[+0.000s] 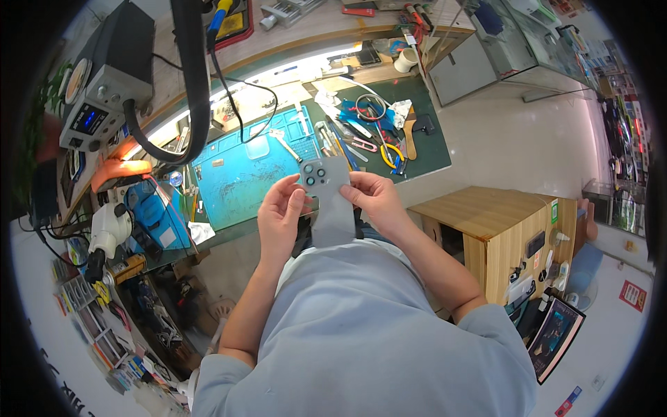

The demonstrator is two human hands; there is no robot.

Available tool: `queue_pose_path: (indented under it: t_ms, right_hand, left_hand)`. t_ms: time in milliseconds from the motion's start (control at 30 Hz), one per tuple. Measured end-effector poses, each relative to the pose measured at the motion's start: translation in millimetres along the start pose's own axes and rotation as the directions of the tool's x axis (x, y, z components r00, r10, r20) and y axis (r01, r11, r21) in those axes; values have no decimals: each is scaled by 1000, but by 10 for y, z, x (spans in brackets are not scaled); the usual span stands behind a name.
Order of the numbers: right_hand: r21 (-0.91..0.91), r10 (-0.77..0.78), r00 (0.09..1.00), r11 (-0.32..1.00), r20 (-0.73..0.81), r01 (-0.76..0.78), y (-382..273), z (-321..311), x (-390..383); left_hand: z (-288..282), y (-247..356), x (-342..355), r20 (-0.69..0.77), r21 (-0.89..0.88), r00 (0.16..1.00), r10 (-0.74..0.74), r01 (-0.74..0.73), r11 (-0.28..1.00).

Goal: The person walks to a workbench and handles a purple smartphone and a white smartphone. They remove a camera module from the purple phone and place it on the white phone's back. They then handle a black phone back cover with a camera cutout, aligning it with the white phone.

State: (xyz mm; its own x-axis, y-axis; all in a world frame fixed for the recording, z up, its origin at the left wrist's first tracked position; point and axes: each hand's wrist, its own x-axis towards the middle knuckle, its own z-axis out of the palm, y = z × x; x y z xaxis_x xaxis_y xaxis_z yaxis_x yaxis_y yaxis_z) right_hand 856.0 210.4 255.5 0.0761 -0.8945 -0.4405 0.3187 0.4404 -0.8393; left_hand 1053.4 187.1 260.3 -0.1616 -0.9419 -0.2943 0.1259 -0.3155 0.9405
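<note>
In front of my belly is a smartphone (333, 208), its pale grey back and cluster of round camera lenses facing up. My right hand (379, 201) grips its right edge, thumb on the back and fingers beneath. My left hand (279, 212) is beside the phone's left edge, fingers bent and thumb apart. Whether a left fingertip touches the phone's edge I cannot tell. Beyond the phone lies a blue work mat (243, 184) with a small hammer-like tool (285, 144) on it.
Pliers with yellow handles (393, 156), a brush (410, 139) and several hand tools crowd the bench at right. A thick black hose (199, 90) hangs over the left side, near a microscope (111, 226). At right stands a wooden cabinet (486, 212).
</note>
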Motion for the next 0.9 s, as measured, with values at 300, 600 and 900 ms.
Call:
queue_pose_path:
  t_ms: [300,600,900]
  right_hand:
    - [-69,59,998,996,35,-56,79,259,100]
    - [-68,190,981,980,45,-187,201,667,206]
    - [-147,75,995,987,62,-65,292,1028,242]
  left_hand:
    - [-266,4,-105,-136,-59,991,11,-19,998]
    - [-731,-133,-213,-181,-117,983,-43,22,993]
    - [-1102,-179,-252,-142,-216,986,-92,60,975]
